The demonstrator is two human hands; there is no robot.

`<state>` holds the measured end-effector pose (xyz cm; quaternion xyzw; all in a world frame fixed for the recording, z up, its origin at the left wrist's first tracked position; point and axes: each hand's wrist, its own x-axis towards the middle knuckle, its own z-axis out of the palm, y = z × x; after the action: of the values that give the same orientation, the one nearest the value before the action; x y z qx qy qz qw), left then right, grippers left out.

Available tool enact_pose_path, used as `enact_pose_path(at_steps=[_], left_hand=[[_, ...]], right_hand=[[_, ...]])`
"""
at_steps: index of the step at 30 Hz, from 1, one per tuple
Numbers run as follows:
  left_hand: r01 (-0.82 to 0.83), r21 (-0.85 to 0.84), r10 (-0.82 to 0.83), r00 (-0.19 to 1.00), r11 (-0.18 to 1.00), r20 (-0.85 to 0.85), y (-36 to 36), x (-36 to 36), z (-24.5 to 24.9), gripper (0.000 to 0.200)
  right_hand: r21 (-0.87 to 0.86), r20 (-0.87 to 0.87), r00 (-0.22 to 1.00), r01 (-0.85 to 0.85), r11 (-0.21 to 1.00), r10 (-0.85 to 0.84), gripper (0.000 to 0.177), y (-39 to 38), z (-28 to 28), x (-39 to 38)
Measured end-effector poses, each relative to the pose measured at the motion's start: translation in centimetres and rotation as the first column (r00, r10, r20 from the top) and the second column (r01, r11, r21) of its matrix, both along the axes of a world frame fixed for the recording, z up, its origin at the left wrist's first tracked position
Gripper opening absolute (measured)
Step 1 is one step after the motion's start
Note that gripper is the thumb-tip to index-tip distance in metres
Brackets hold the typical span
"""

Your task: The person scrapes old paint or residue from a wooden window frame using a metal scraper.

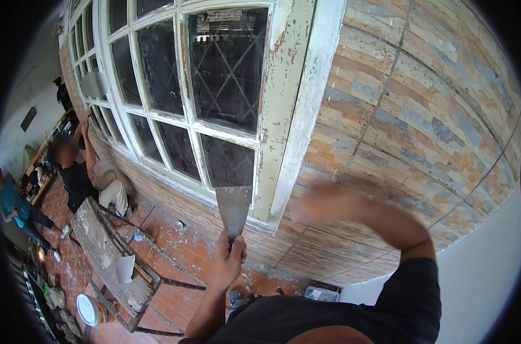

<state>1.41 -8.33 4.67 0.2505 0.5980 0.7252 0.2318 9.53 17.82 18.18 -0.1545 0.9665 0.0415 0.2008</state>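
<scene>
The fingers of the left hand (229, 257) are closed around the handle of a scraper (234, 211), its broad blade pointing up. The blade shows in front of the lower corner of the white window frame (263, 137) (whether it touches there, I cannot tell). The right hand (319, 204) is a blur in front of the stone-patterned wall (409, 114), just to the right of the frame; whether its fingers are spread or pressed together, I cannot tell. Paint is chipped on the frame, and crossed bars show through the glass (229, 66).

Below to the left is a weathered wooden bench (100, 246) on a metal stand, with a pale sheet (124, 269) lying near its closer end. A white-lidded bucket (89, 310) is beside it on the reddish tiled floor (180, 252), which is scattered with pale flakes. Farther back, a person in a dark shirt (79, 182) is low by the wall, arms raised towards the window; another person in teal (14, 203) stands farther left.
</scene>
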Motion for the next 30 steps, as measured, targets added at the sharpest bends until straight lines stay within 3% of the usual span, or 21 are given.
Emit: enact_pose_path(at_steps=[1, 2, 3, 5, 6, 7, 9, 10, 11, 12, 14, 16, 18, 20, 21, 23, 25, 26, 28, 29, 30], left_hand=[[-0.010, -0.003, 0.010, 1.000, 1.000, 0.003, -0.6, 0.7, -0.7, 0.029], [-0.090, -0.071, 0.081, 0.989, 0.993, -0.128, -1.0, 1.4, -1.2, 0.033], [-0.182, -0.127, 0.145, 0.955, 0.975, -0.258, -1.4, 2.1, -1.8, 0.038], [-0.205, -0.258, 0.102, 0.927, 0.944, -0.362, -2.6, 2.9, -3.2, 0.041], [-0.219, -0.393, 0.019, 0.891, 0.893, -0.453, -3.2, 3.4, -4.0, 0.045], [-0.248, -0.379, 0.051, 0.886, 0.891, -0.460, -3.4, 3.9, -5.3, 0.045], [-0.249, -0.390, 0.018, 0.861, 0.887, -0.508, -3.5, 5.0, -8.4, 0.043], [-0.269, -0.397, 0.031, 0.858, 0.878, -0.513, -3.1, 5.3, -9.3, 0.043], [-0.215, -0.399, 0.058, 0.928, 0.891, -0.368, -2.8, 5.7, -10.2, 0.043], [-0.157, -0.390, 0.079, 0.975, 0.907, -0.209, -2.6, 6.5, -10.6, 0.043], [-0.209, -0.332, 0.158, 0.972, 0.920, -0.174, 0.1, 7.7, -7.6, 0.040], [-0.243, -0.202, 0.238, 0.970, 0.949, -0.049, 3.3, 8.3, -4.7, 0.040], [-0.119, 0.013, 0.109, 0.940, 0.993, 0.325, 6.3, 7.9, -2.3, 0.037], [-0.026, 0.115, -0.031, 0.885, 0.993, 0.464, 8.5, 7.8, -0.5, 0.032], [0.050, 0.237, -0.178, 0.812, 0.970, 0.557, 9.2, 8.1, 0.2, 0.027], [0.049, 0.259, -0.194, 0.799, 0.965, 0.570, 9.8, 9.6, 2.8, 0.022], [0.053, 0.289, -0.215, 0.795, 0.956, 0.568, 9.9, 10.0, 3.7, 0.017], [0.008, 0.355, -0.233, 0.769, 0.935, 0.595, 9.7, 10.5, 3.4, 0.016], [-0.073, 0.439, -0.259, 0.717, 0.896, 0.647, 9.3, 11.2, 2.0, 0.013], [-0.072, 0.441, -0.259, 0.719, 0.895, 0.645, 9.4, 11.3, 1.2, 0.013], [-0.141, 0.403, -0.187, 0.717, 0.904, 0.672, 9.6, 11.5, 0.8, 0.013]], right_hand=[[-0.411, 0.106, 0.994, 0.021, 0.912, 0.025, 0.016, 1.0, -5.2, 2.0], [-0.441, 0.411, 0.861, 0.476, 0.761, -0.300, 0.018, -1.0, -6.1, 4.3], [-0.527, 0.017, 0.981, 0.174, 0.832, -0.195, 0.024, -0.4, -12.2, 6.5], [-0.367, 0.163, 0.859, 0.510, 0.778, -0.486, 0.026, -0.9, -19.6, 9.9], [-0.512, 0.177, 0.811, 0.559, 0.651, -0.557, 0.026, 0.1, -26.9, 13.0], [-0.627, -0.014, 0.857, 0.393, 0.673, -0.515, 0.026, 0.6, -33.3, 16.9], [-0.657, 0.102, 0.703, 0.579, 0.483, -0.704, 0.033, -1.5, -37.1, 21.7], [-0.674, 0.262, 0.673, 0.641, 0.368, -0.692, 0.037, -2.5, -34.5, 23.1], [-0.663, 0.426, 0.625, 0.708, 0.244, -0.654, 0.041, -3.7, -32.4, 24.4], [-0.662, 0.439, 0.630, 0.709, 0.243, -0.641, 0.041, -3.5, -32.8, 24.9], [-0.531, 0.345, 0.641, 0.736, 0.420, -0.685, 0.043, -3.1, -33.2, 27.4], [-0.553, 0.208, 0.742, 0.627, 0.549, -0.637, 0.038, -2.0, -28.9, 25.7], [-0.695, 0.039, 0.841, 0.411, 0.590, -0.540, 0.036, -0.1, -27.4, 23.6], [-0.560, 0.034, 0.864, 0.432, 0.707, -0.502, 0.042, 0.5, -22.7, 20.3], [-0.673, -0.092, 0.827, 0.359, 0.647, -0.554, 0.046, 0.1, -21.1, 19.3], [-0.762, -0.214, 0.769, 0.254, 0.596, -0.602, 0.051, -1.6, -18.6, 17.7], [-0.945, -0.326, 0.567, -0.188, 0.267, -0.756, 0.063, -3.6, -17.1, 15.9], [-0.942, -0.334, 0.568, -0.193, 0.273, -0.752, 0.063, -4.5, -17.1, 15.5], [-0.825, -0.559, 0.400, -0.360, 0.436, -0.727, 0.071, -6.0, -17.5, 15.1], [-0.823, -0.561, 0.399, -0.363, 0.437, -0.725, 0.071, -6.6, -17.5, 14.9], [-0.758, -0.652, 0.419, -0.339, 0.557, -0.632, 0.070, -7.1, -17.4, 14.8]])
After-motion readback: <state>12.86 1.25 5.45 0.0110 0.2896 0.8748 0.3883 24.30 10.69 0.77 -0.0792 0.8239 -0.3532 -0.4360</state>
